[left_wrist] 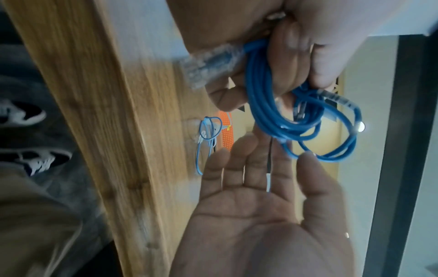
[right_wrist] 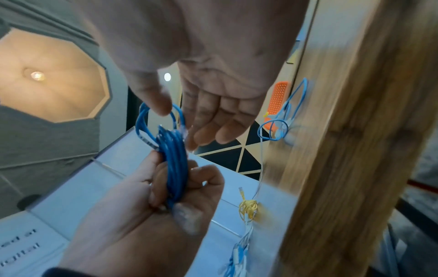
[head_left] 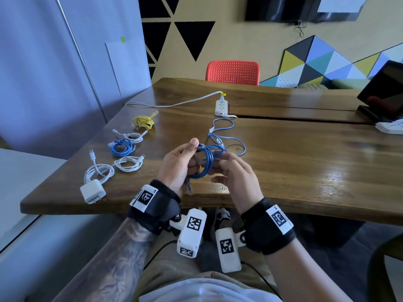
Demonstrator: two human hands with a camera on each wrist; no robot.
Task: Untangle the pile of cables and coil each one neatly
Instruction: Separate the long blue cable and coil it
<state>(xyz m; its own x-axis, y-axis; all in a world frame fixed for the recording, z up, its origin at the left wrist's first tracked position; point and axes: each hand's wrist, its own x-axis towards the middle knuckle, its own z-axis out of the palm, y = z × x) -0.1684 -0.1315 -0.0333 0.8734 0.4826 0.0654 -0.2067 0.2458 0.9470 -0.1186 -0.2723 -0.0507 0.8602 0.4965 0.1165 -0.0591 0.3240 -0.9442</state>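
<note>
While the dark blue coil is held upright above the near edge of the table, it is gripped by the left hand with fingers curled round its left side; the right hand is kept loosely spread just right of it. A light blue cable is left loose on the table beyond, nearer the right hand.

From the left wrist, the coil's loops are seen clamped under the thumb, and the right palm is opened flat below them.

From the right wrist, the coil is seen edge-on, its plane running away from the body, with the right fingertips just beside its top loop.
</note>
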